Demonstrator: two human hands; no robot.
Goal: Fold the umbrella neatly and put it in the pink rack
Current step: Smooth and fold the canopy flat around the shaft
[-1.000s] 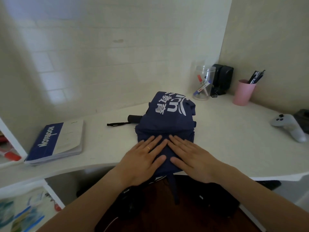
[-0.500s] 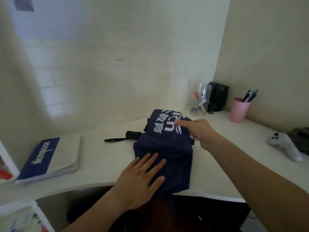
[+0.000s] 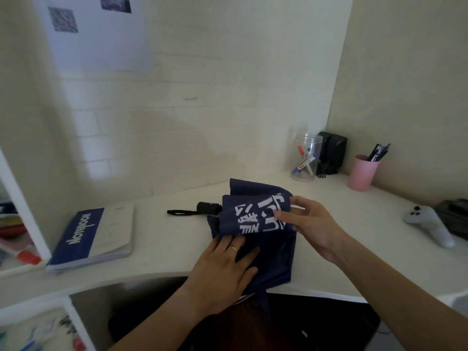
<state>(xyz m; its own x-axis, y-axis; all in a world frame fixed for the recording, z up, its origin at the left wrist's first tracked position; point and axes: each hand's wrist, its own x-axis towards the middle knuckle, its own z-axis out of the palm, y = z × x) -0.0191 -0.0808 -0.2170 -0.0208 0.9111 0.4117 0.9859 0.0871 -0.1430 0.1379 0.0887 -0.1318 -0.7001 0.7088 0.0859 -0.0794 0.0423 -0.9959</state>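
Note:
A navy umbrella [image 3: 255, 216] with white lettering lies collapsed on the white desk [image 3: 164, 239], its black handle [image 3: 209, 208] and wrist strap pointing left. My left hand [image 3: 222, 269], with a ring on it, presses flat on the near part of the fabric. My right hand [image 3: 309, 224] pinches the far edge of the printed fabric panel and holds it folded back toward me over the bundle. A strip of cloth hangs over the desk's front edge. No pink rack is in view.
A blue and white notebook [image 3: 93, 234] lies at the left. A clear jar of markers [image 3: 305, 160], a black speaker [image 3: 333, 152] and a pink pen cup [image 3: 363, 172] stand in the back right corner. A white game controller [image 3: 428, 224] lies at the right. White shelving [image 3: 22, 206] borders the left.
My right hand left the near fabric, reached to the far end of the umbrella, gripped the printed panel and pulled it back toward me. My left hand stayed pressed down. The view tilted up.

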